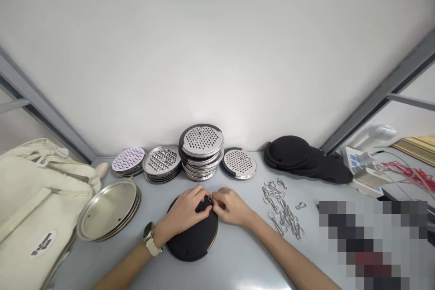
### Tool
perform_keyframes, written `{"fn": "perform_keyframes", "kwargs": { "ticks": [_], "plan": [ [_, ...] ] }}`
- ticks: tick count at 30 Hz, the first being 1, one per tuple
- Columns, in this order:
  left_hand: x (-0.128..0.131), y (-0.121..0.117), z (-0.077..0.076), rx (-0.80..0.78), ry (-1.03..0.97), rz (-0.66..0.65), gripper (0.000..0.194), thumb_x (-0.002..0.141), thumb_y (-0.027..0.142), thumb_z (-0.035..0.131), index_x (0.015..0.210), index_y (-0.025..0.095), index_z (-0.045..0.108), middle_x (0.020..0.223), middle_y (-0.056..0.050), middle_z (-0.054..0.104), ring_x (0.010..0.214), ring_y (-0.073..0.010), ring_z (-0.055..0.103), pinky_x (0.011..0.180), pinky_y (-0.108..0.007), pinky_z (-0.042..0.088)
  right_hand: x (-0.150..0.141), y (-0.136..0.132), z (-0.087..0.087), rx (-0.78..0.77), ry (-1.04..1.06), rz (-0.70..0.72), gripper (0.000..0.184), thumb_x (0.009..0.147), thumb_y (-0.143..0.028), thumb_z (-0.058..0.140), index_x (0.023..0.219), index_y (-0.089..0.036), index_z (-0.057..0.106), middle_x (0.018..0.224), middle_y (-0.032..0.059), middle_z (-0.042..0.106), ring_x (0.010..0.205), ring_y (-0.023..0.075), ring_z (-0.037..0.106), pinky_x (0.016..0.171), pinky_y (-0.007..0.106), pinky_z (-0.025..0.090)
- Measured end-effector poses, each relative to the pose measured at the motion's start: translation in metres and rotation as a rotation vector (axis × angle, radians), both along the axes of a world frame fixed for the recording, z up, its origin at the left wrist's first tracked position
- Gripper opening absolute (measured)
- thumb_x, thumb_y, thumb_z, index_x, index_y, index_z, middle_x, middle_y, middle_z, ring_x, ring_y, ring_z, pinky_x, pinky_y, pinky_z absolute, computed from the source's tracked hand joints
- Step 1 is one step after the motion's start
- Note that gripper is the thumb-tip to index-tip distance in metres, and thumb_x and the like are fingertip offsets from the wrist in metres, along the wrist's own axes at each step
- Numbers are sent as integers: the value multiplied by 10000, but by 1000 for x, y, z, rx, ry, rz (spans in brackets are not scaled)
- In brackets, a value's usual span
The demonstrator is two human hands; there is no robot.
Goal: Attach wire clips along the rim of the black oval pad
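A round black disc (192, 241) is lying flat on the pale grey tabletop (238, 265), directly in front of the person, its matte face edged by a thin metal rim that is showing along the right side. The person's left hand (181, 210) is arching over the disc's upper part, its fingers (200, 192) curled and gripping the edge. The right hand (231, 206) is reaching in from the opposite side, its fingertips (217, 201) pinched closed on a small metal clip (210, 200) at the disc's upper edge. The fingers are hiding most of the clip, so how it sits on the disc is hard to make out. Both forearms are angling inward from the bottom of the view, and a wristwatch (148, 235) with a pale strap is circling the left wrist.

Just right of the right hand, a loose heap of wire clips (282, 208) is lying on the tabletop. Farther back, perforated steel grater plates (201, 152) are sitting in stacks, and overlapping black discs (306, 158) are lying to their right. On the left, plain steel plates (108, 210) are stacked beside a cream canvas bag (37, 217). A pixelated patch (370, 244) is covering the lower right area.
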State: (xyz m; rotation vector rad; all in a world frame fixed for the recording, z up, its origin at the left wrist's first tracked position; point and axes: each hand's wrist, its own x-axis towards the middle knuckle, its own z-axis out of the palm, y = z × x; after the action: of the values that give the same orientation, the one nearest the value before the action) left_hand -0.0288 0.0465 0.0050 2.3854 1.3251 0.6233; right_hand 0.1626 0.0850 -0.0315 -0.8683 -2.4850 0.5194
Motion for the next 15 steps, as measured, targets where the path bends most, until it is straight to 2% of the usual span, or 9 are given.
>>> {"fn": "perform_keyframes", "kwargs": {
  "ticks": [6,15],
  "plan": [
    [1,-2,1,2,50,-17,206,857,211,555,1062,211,538,967,-23,551,890,-175,558,791,-295,472,3,-3,-1,-16,6,-2,150,804,-127,485,677,-199,450,582,-24,492,583,135,427,596,246,311],
    [0,-2,1,23,79,-50,152,912,236,476,1045,205,544,946,-30,541,854,-170,563,758,-286,465,3,-3,1,-55,24,-9,160,826,-124,481,683,-197,472,576,-26,480,583,133,433,597,242,326]
  ]
}}
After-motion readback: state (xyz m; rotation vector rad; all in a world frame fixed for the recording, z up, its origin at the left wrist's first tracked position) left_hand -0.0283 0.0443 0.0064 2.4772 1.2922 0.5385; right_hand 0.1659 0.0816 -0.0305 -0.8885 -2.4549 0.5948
